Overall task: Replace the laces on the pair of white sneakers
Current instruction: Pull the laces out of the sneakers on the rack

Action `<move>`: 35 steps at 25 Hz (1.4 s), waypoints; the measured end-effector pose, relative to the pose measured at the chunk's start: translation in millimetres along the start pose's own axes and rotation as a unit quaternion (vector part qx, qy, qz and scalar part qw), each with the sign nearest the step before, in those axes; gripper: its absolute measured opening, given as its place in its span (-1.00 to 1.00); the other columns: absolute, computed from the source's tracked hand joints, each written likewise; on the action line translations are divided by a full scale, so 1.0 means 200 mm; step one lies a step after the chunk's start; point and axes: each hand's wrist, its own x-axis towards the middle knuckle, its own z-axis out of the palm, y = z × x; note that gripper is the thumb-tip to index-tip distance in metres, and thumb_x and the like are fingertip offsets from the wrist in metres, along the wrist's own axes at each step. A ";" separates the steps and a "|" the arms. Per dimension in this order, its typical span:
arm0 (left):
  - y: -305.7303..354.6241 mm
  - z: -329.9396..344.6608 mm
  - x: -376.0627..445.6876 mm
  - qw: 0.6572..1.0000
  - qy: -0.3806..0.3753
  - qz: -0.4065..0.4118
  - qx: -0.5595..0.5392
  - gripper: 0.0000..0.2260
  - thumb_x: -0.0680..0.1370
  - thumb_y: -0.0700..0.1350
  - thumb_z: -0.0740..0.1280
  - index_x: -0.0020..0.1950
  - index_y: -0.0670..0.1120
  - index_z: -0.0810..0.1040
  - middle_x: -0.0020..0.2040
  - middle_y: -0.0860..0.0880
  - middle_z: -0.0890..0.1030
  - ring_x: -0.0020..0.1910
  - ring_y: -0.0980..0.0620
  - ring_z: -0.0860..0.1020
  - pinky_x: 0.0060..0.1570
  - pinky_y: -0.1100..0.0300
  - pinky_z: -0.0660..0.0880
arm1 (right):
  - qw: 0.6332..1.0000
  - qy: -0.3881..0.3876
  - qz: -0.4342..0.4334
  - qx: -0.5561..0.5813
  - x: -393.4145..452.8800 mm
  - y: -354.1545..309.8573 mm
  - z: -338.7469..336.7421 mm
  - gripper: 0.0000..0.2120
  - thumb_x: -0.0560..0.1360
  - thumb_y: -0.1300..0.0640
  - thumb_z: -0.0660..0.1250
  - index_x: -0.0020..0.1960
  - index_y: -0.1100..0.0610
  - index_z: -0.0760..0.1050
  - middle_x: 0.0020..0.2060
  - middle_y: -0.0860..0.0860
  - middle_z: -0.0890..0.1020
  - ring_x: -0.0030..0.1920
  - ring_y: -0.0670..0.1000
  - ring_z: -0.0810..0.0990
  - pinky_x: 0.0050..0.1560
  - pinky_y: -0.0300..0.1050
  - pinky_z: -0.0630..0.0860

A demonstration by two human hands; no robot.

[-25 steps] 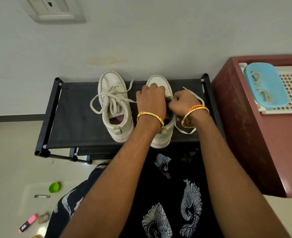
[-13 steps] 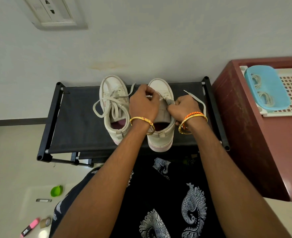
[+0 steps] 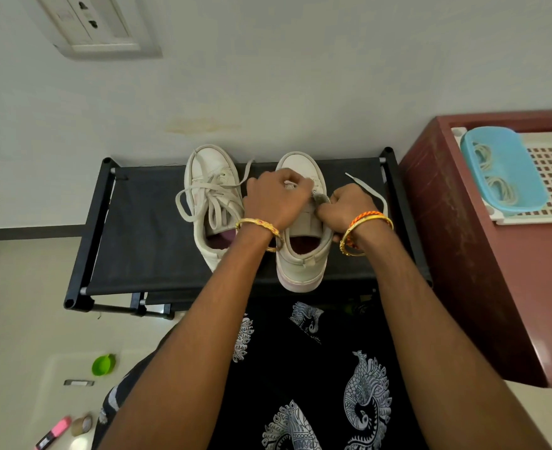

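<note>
Two hands over right sneaker (image 3: pixel 301 254): left hand (image 3: pixel 273 199) pinched its lace, right hand (image 3: pixel 346 206) gripped its tongue. Heel overhung black rack (image 3: pixel 131 241) front edge. Left sneaker (image 3: pixel 209 177) just beside; bare rack fabric at far left.

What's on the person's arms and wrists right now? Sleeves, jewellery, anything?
Both forearms are bare, with no sleeves in view. The left hand has a thin gold bangle at its wrist. The right hand has two gold bangles and an orange braided thread at its wrist.
</note>
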 end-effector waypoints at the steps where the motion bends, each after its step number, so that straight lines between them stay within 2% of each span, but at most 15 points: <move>1: 0.01 0.01 -0.01 0.991 0.007 0.035 0.126 -0.74 0.43 0.09 0.27 -0.01 0.01 0.62 -0.04 -0.09 0.61 0.02 -0.08 0.50 0.05 0.06 0.40 | 1.000 -0.002 -0.001 0.000 0.00 0.00 0.00 -0.76 0.47 0.20 0.30 -0.34 0.14 0.33 -0.40 0.07 0.45 -0.44 0.03 0.44 -0.44 -0.16 0.39; 2: 0.02 0.03 -0.01 0.973 0.024 0.064 0.221 -0.75 0.46 0.08 0.30 0.02 0.00 0.63 0.01 -0.09 0.60 0.11 -0.10 0.47 0.08 0.05 0.37 | 1.000 -0.002 -0.001 0.000 0.00 -0.01 0.01 -0.76 0.47 0.20 0.30 -0.34 0.14 0.33 -0.40 0.07 0.45 -0.43 0.03 0.44 -0.43 -0.15 0.40; 4: 0.05 0.04 -0.02 0.945 0.049 0.100 0.308 -0.78 0.53 0.00 0.29 0.10 -0.03 0.62 0.10 -0.06 0.56 0.22 -0.10 0.39 0.12 0.03 0.33 | 1.000 0.002 -0.001 -0.002 0.01 0.00 0.01 -0.75 0.47 0.18 0.30 -0.34 0.15 0.34 -0.40 0.07 0.45 -0.42 0.03 0.44 -0.39 -0.13 0.43; 7: 0.08 0.05 -0.05 0.926 0.084 0.132 0.345 -0.77 0.58 -0.05 0.23 0.14 -0.05 0.61 0.16 -0.05 0.53 0.27 -0.09 0.34 0.17 0.02 0.26 | 1.000 -0.002 -0.002 -0.003 0.01 0.00 0.01 -0.75 0.48 0.17 0.30 -0.34 0.15 0.34 -0.40 0.08 0.45 -0.41 0.04 0.44 -0.36 -0.12 0.43; 9: 0.07 0.05 -0.05 0.931 0.098 0.128 0.328 -0.79 0.57 -0.04 0.24 0.10 -0.03 0.62 0.13 -0.03 0.53 0.24 -0.05 0.37 0.15 0.05 0.25 | 1.000 -0.006 0.000 0.006 0.00 0.00 0.01 -0.75 0.49 0.17 0.29 -0.33 0.15 0.34 -0.39 0.07 0.45 -0.40 0.03 0.45 -0.37 -0.14 0.43; 13: 0.04 0.02 -0.02 0.989 0.099 0.046 0.096 -0.86 0.49 -0.04 0.37 -0.04 -0.06 0.66 0.01 -0.02 0.59 0.05 0.01 0.52 0.00 0.14 0.38 | 1.000 -0.007 0.006 0.018 -0.02 -0.01 0.00 -0.74 0.49 0.19 0.30 -0.35 0.14 0.32 -0.41 0.05 0.43 -0.43 0.00 0.44 -0.45 -0.19 0.36; 15: 0.03 -0.02 0.00 0.994 0.088 -0.007 -0.057 -0.91 0.50 -0.09 0.38 -0.08 -0.07 0.65 -0.11 0.00 0.62 -0.08 0.05 0.56 -0.06 0.20 0.44 | 1.000 -0.009 0.011 0.024 -0.02 -0.01 0.00 -0.73 0.49 0.20 0.30 -0.34 0.14 0.33 -0.41 0.04 0.43 -0.44 -0.01 0.44 -0.47 -0.21 0.33; 17: 0.03 -0.07 0.02 0.974 0.115 -0.054 -0.186 -0.95 0.54 -0.14 0.33 -0.09 -0.06 0.58 -0.16 0.00 0.57 -0.19 0.12 0.51 -0.13 0.25 0.45 | 0.999 -0.010 0.015 0.029 -0.02 -0.01 0.00 -0.75 0.49 0.20 0.31 -0.33 0.15 0.34 -0.40 0.05 0.45 -0.43 -0.01 0.44 -0.46 -0.20 0.36; 20: 0.00 -0.15 0.05 0.921 0.164 -0.093 -0.342 -0.94 0.59 -0.17 0.24 -0.06 -0.06 0.49 -0.07 -0.01 0.58 -0.07 0.08 0.53 0.00 0.19 0.46 | 0.999 -0.007 0.019 0.030 -0.02 -0.02 0.01 -0.76 0.49 0.20 0.31 -0.32 0.16 0.36 -0.38 0.06 0.46 -0.41 0.00 0.45 -0.42 -0.18 0.42; 23: 0.01 -0.16 0.04 0.883 0.107 -0.094 -0.448 -0.90 0.64 -0.21 0.10 -0.04 -0.09 0.36 -0.16 0.02 0.62 -0.08 0.00 0.60 0.04 0.11 0.50 | 0.999 -0.004 0.022 0.024 -0.02 -0.02 0.02 -0.75 0.49 0.19 0.31 -0.32 0.15 0.34 -0.38 0.06 0.46 -0.42 0.00 0.44 -0.44 -0.20 0.38; 26: 0.00 -0.12 0.03 0.960 0.082 -0.028 -0.268 -0.90 0.58 -0.24 0.19 -0.06 -0.05 0.39 -0.22 0.03 0.51 -0.22 0.10 0.50 -0.06 0.17 0.46 | 1.000 0.009 0.019 0.021 -0.03 -0.02 0.02 -0.73 0.48 0.22 0.31 -0.35 0.15 0.31 -0.40 0.05 0.43 -0.43 0.00 0.42 -0.45 -0.19 0.37; 28: -0.01 -0.09 0.03 0.992 0.018 0.001 -0.123 -0.88 0.52 -0.22 0.30 -0.06 0.01 0.51 -0.16 0.04 0.52 -0.20 0.12 0.45 -0.07 0.22 0.40 | 1.000 0.013 0.015 0.018 -0.04 -0.03 0.03 -0.72 0.48 0.22 0.31 -0.36 0.14 0.30 -0.41 0.04 0.42 -0.43 -0.01 0.41 -0.46 -0.21 0.34; 30: -0.01 -0.06 0.01 0.999 -0.027 -0.002 -0.018 -0.92 0.50 -0.12 0.34 -0.06 0.02 0.61 -0.05 0.04 0.61 -0.07 0.11 0.49 -0.03 0.26 0.37 | 1.000 0.010 0.013 0.011 -0.04 -0.03 0.03 -0.72 0.49 0.22 0.31 -0.34 0.13 0.30 -0.41 0.03 0.42 -0.43 -0.03 0.41 -0.48 -0.23 0.31; 32: 0.01 -0.05 0.00 0.999 -0.028 -0.003 0.044 -0.87 0.49 -0.02 0.35 -0.03 0.00 0.66 0.06 0.01 0.64 0.05 0.06 0.54 -0.03 0.26 0.38 | 1.000 0.009 0.009 0.001 -0.04 -0.03 0.03 -0.73 0.49 0.23 0.30 -0.33 0.12 0.31 -0.40 0.03 0.42 -0.42 -0.04 0.41 -0.47 -0.25 0.30; 35: 0.04 -0.04 -0.02 0.994 -0.026 -0.010 0.107 -0.80 0.45 0.04 0.37 0.03 0.05 0.66 0.10 0.04 0.63 0.09 0.02 0.54 0.07 0.15 0.47 | 1.000 0.015 0.008 -0.005 -0.04 -0.04 0.04 -0.76 0.49 0.23 0.30 -0.32 0.13 0.33 -0.38 0.03 0.42 -0.38 -0.05 0.41 -0.45 -0.25 0.30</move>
